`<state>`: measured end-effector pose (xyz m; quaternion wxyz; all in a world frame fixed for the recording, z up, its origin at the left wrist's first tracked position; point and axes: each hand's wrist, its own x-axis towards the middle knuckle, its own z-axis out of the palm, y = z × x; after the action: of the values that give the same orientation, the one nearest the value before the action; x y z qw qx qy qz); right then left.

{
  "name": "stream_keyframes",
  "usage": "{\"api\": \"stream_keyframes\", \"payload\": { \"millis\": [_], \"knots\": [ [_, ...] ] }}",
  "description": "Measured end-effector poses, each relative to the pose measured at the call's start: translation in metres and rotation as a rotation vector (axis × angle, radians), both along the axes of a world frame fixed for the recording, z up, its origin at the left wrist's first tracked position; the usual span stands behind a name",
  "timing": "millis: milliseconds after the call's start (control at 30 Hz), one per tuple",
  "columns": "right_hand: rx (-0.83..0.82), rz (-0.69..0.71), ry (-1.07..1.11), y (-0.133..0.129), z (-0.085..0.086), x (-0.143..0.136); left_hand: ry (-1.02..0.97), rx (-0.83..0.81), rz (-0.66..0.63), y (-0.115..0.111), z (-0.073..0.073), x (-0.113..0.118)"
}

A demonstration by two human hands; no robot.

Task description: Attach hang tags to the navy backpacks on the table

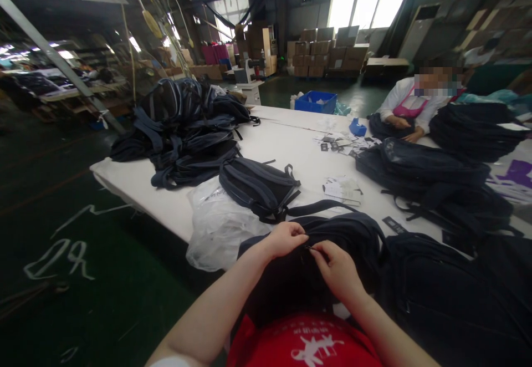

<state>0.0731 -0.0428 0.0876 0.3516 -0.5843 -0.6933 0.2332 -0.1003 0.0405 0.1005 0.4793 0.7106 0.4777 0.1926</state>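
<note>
1. As seen from the head camera, a dark navy backpack (286,281) lies at the near side of the white table (286,139), right in front of the wearer's red shirt (303,345).
2. Left hand (287,239): over the backpack, fingers curled toward the thumb; cannot tell whether anything is gripped.
3. Right hand (334,267): just beside the left, thumb and forefinger pinching a small dark piece (308,248) at the backpack; too small to identify.
4. Beyond the hands, a strapped backpack (257,184) partly over clear plastic bags (226,228); a backpack pile (187,134) farther left.
5. Right of centre: white paper tags (343,188), a small blue container (357,127).
6. Across the table, a co-worker in a white top (399,92), both hands at dark fabric.
7. Background: blue crate (316,102) on the floor, stacked cardboard boxes (316,56).
</note>
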Motion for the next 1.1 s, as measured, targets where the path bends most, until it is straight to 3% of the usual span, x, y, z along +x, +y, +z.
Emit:
{"api": "stream_keyframes", "payload": {
  "millis": [233,433,533,633,700,767,967,1100],
  "knots": [
    [0.005,0.019,0.070,-0.005,-0.001,-0.002,0.071,0.170,0.011,-0.014,0.009,0.001],
    [0.075,0.158,-0.058,-0.018,-0.011,-0.018,0.186,0.340,0.033,-0.030,0.011,0.000],
    [0.088,0.232,-0.066,-0.022,-0.008,-0.015,0.228,0.422,0.049,-0.037,0.011,-0.004],
    [0.257,0.103,-0.073,-0.024,0.002,0.009,0.254,0.576,0.053,-0.053,0.008,-0.008],
    [0.422,-0.082,-0.129,-0.023,0.008,0.032,0.299,0.699,0.061,-0.068,-0.001,-0.009],
    [0.487,-0.177,-0.224,-0.018,0.009,0.057,0.336,0.812,0.051,-0.083,-0.015,-0.009],
    [0.329,-0.080,-0.451,0.001,-0.011,0.105,0.374,0.988,-0.100,-0.109,-0.065,0.001],
    [0.227,0.045,-0.529,0.007,-0.020,0.115,0.388,0.923,-0.117,-0.106,-0.073,0.003]
  ]
}}
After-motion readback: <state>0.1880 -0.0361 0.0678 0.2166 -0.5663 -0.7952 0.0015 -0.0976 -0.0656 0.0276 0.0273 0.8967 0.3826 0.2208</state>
